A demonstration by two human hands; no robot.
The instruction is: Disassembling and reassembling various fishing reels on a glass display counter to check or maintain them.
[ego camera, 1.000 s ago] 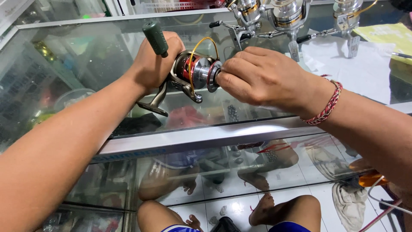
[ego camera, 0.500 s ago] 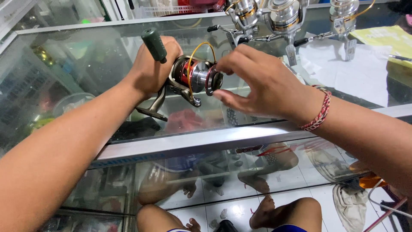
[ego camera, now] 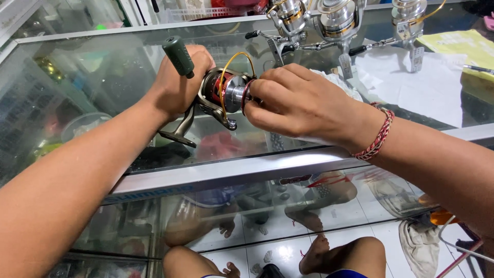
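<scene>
Above the glass counter (ego camera: pixel 288 164), your left hand (ego camera: pixel 177 85) clamps the fishing reel (ego camera: pixel 221 95) steady so your right hand (ego camera: pixel 298 105) can pinch its spool (ego camera: pixel 235 92).

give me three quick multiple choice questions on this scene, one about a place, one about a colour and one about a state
1. Where do the other silver spinning reels stand?
A. at the far edge of the glass counter top
B. on the tiled floor
C. in the person's lap

2. What colour is the grip knob on the held grey-and-red fishing reel?
A. white
B. dark green
C. orange

3. How is the held reel supported?
A. lying alone on the glass
B. hanging from a hook
C. gripped by the left hand, with the right hand at its spool

Answers: A, they line the counter's back edge; B, the knob shows dark green; C, both hands touch it.
</scene>
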